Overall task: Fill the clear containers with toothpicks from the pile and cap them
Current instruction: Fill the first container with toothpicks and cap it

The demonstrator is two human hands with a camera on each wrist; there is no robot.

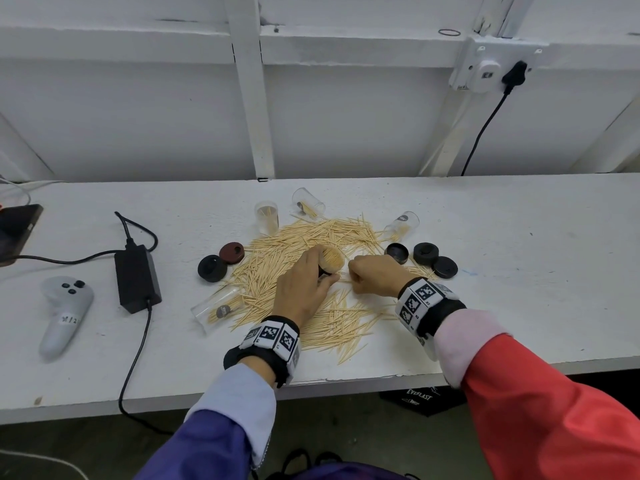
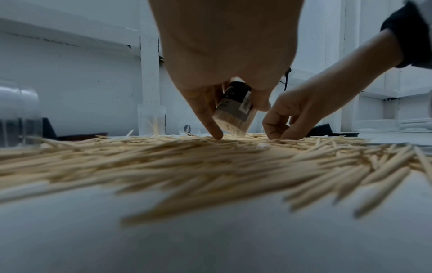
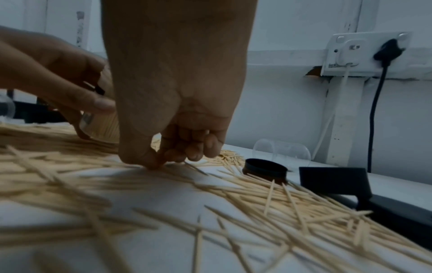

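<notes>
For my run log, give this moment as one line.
left hand: grips full container | right hand: pinching toothpicks | caps: off

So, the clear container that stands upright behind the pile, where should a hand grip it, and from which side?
Grip the upright container around its round side wall, near the middle, coming from the left or from above. It stands with its mouth up and a few toothpicks inside, so a side grip keeps the mouth free. The toothpick pile lies in front of it, and another container lies to its right.

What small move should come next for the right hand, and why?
Probably lift the pinch and push those toothpicks into the container that the left hand holds tilted: the right hand has its fingertips closed on the pile, and the container looks nearly full but uncapped.
</notes>
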